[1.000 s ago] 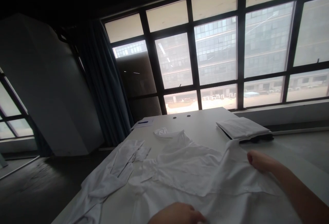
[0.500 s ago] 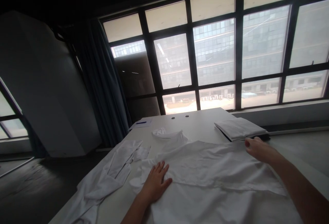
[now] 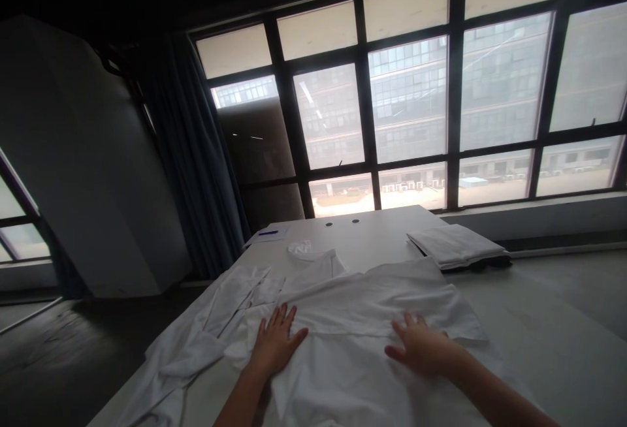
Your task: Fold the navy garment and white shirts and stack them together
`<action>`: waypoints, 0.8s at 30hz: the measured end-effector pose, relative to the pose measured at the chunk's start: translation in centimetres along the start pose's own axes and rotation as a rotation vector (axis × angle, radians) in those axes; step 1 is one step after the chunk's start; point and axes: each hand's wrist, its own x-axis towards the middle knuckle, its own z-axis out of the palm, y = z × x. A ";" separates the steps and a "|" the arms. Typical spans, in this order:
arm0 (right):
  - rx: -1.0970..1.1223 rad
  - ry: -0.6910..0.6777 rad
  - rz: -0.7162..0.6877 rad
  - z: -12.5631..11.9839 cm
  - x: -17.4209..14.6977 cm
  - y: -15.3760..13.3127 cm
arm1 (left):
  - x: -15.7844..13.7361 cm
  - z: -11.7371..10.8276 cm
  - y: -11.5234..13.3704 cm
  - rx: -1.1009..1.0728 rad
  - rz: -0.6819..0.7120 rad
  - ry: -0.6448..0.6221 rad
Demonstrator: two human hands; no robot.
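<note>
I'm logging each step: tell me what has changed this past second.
The right hand has let go of the white garment near the folded stack and come back and leftward, now spread over it. The garment's right side has shifted left. The left hand has moved forward and left from the picture's bottom edge and lies spread on the garment. The folded stack, crumpled cloth and pen stayed put.

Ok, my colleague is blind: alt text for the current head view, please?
Left hand and right hand spread over a white garment on a white table. More white cloth lies to the left, folded fabric to the right, with large windows behind.
</note>
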 end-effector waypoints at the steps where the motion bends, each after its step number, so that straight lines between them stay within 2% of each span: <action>1: -0.038 -0.009 0.054 0.5 0.3 -0.2 | 0.0 0.1 0.0 0.005 -0.003 0.014; 3: -0.094 0.031 0.111 1.2 1.1 -0.1 | -0.1 0.0 0.3 0.018 -0.023 0.050; 5: -0.115 0.113 0.064 1.6 2.0 0.5 | -0.2 -0.3 0.9 0.034 -0.019 0.107; 8: -0.105 0.191 -0.012 1.7 3.2 2.0 | -1.0 -0.7 2.7 0.017 0.128 0.164; 11: -0.100 0.223 -0.028 1.3 4.1 3.7 | -2.2 -0.3 5.0 -0.038 0.293 0.078; 15: -0.101 0.210 -0.086 0.3 4.9 6.3 | -3.1 0.5 6.8 -0.062 0.338 -0.042; 18: -0.122 0.207 -0.083 -0.4 5.2 8.4 | -2.8 0.4 6.8 -0.071 0.350 -0.066; 24: -0.152 0.287 0.072 -0.6 4.2 12.7 | -1.0 -0.3 5.9 -0.055 0.355 -0.062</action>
